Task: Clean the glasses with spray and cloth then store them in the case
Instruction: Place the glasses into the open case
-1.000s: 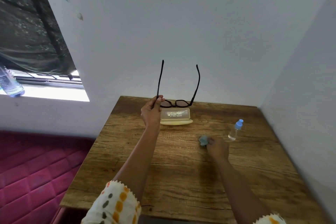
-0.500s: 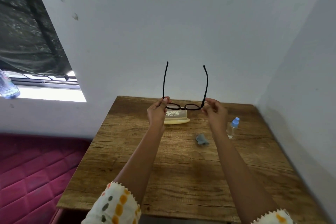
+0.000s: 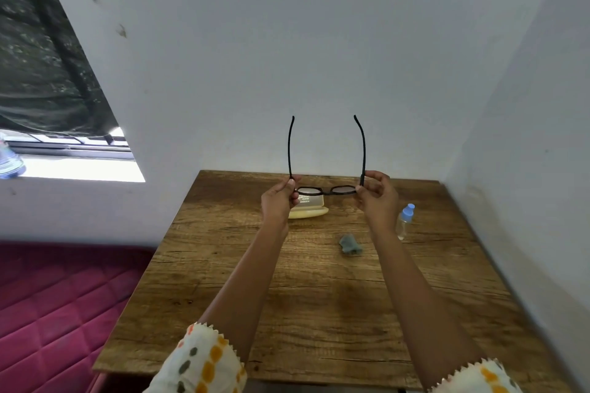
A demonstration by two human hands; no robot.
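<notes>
I see a white wall (image 3: 319, 57) filling the upper half of the frame, with a window (image 3: 48, 73) at the upper left. A red quilted bed (image 3: 57, 303) occupies the lower left. The wooden tabletop (image 3: 319, 303) fills the lower centre and right, set into the corner of the room.

Both forearms reach up from the bottom edge, each in a cream sleeve (image 3: 204, 364) with orange and grey dots.

I read the left hand (image 3: 278, 201) as clamped on the left corner of the glasses (image 3: 325, 190), thumb and fingers pinching the hinge area. The right hand (image 3: 376, 198) is clamped on the right corner in the same manner. The glasses are held in the air at centre frame, above the far part of the tabletop, lenses level and both temple arms unfolded, pointing up in the frame against the wall.

The case (image 3: 311, 209) lies open on the tabletop just below the glasses in the frame, partly hidden by the left hand. The spray (image 3: 404, 222), clear with a blue cap, stands upright at right of the right hand. The cloth (image 3: 349, 244), grey and crumpled, lies on the tabletop between the forearms, near the right wrist and apart from the case.
</notes>
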